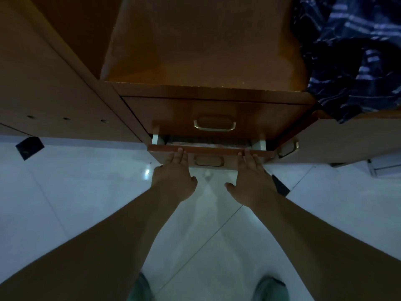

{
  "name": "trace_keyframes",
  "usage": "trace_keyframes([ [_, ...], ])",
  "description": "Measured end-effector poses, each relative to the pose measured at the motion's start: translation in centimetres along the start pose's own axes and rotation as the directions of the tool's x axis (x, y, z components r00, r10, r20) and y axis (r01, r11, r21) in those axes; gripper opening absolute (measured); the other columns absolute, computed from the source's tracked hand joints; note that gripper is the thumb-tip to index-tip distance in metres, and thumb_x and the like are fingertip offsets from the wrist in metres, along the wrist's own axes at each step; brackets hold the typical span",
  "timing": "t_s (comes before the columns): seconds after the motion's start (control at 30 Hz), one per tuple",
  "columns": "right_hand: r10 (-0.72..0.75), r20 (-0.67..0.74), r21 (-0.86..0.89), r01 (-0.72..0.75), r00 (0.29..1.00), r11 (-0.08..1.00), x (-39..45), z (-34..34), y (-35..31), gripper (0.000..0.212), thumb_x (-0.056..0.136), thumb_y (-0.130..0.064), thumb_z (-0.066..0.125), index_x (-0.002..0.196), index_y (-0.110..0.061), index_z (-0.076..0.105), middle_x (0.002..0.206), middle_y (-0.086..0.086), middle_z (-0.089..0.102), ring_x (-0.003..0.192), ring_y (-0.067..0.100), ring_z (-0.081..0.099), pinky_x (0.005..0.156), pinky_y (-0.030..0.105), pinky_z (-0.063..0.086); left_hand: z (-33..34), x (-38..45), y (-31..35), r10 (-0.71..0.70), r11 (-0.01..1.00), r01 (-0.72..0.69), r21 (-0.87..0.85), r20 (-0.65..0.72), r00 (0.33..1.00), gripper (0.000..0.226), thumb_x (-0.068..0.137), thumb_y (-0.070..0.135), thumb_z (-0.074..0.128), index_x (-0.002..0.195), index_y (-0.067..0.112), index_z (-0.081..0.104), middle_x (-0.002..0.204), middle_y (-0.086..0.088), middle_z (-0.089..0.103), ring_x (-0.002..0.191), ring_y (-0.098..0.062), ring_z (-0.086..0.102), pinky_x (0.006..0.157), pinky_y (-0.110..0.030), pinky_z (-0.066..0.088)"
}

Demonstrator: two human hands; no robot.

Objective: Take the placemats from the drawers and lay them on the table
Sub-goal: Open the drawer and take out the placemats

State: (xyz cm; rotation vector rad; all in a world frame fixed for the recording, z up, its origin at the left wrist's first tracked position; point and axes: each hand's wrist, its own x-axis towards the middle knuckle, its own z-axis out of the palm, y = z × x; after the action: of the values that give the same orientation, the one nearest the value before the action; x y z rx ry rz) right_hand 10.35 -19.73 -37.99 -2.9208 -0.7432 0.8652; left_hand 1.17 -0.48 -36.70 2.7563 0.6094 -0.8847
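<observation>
Both my forearms reach forward over the white floor (65, 203). My left hand (175, 181) and right hand (251, 183) press flat, fingers together, on the slightly open drawer (212, 149); something dark, perhaps placemats (206, 140), lies inside.

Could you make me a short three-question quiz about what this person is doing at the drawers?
1. True or false: the top drawer is pulled out.
2. Which drawer do the left hand and right hand touch? A) the top one B) the second drawer C) neither
3. What lies on the cabinet top at its right side?

Key:
1. False; it sits shut, and only the one below stands slightly out.
2. B; the fingertips of both hands rest on its front edge.
3. A dark blue patterned cloth.
</observation>
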Motion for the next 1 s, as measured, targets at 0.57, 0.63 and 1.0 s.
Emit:
trace_keyframes([
  [0.57, 0.015, 0.002, -0.002, -0.015, 1.0, 1.0, -4.6, 2.1, -0.5, 0.1, 0.092, -0.061, 0.05, 0.158, -0.016, -0.01, 0.167, 0.003, -0.009, 0.154, 0.025, -0.006, 0.121, 0.045, 0.015, 3.2, -3.9, 0.3, -0.009, 1.0, 0.009, 0.003, -0.013, 1.0, 0.083, 0.102, 0.054, 0.035, 0.163, 0.015, -0.005, 0.171, 0.001, -0.012, 0.158, -0.018, -0.002, 0.114, -0.039, 0.036],
  [0.63, 0.01, 0.003, -0.011, -0.01, 1.0, 1.0, -5.1, 2.3, -0.5, 0.1, 0.092, -0.061, 0.05, 0.158, -0.016, -0.011, 0.167, 0.003, -0.01, 0.154, 0.025, -0.006, 0.121, 0.045, 0.016, 3.5, -4.3, 0.2, -0.009, 1.0, 0.009, 0.012, -0.007, 1.0, 0.083, 0.102, 0.054, 0.034, 0.163, 0.015, -0.006, 0.17, 0.001, -0.013, 0.158, -0.018, -0.003, 0.114, -0.039, 0.036],
  [1.0, 0.009, 0.033, -0.045, -0.008, 0.999, 0.999, -7.1, 3.0, -0.8, 0.103, 0.092, -0.063, 0.049, 0.158, -0.012, -0.012, 0.166, 0.008, -0.013, 0.154, 0.029, -0.007, 0.121, 0.043, 0.021, 4.5, -6.3, -0.2, 0.008, 1.0, -0.008, 0.024, 0.001, 1.0, 0.082, 0.102, 0.051, 0.037, 0.163, 0.016, -0.006, 0.171, 0.001, -0.012, 0.158, -0.019, 0.001, 0.117, -0.039, 0.032],
])
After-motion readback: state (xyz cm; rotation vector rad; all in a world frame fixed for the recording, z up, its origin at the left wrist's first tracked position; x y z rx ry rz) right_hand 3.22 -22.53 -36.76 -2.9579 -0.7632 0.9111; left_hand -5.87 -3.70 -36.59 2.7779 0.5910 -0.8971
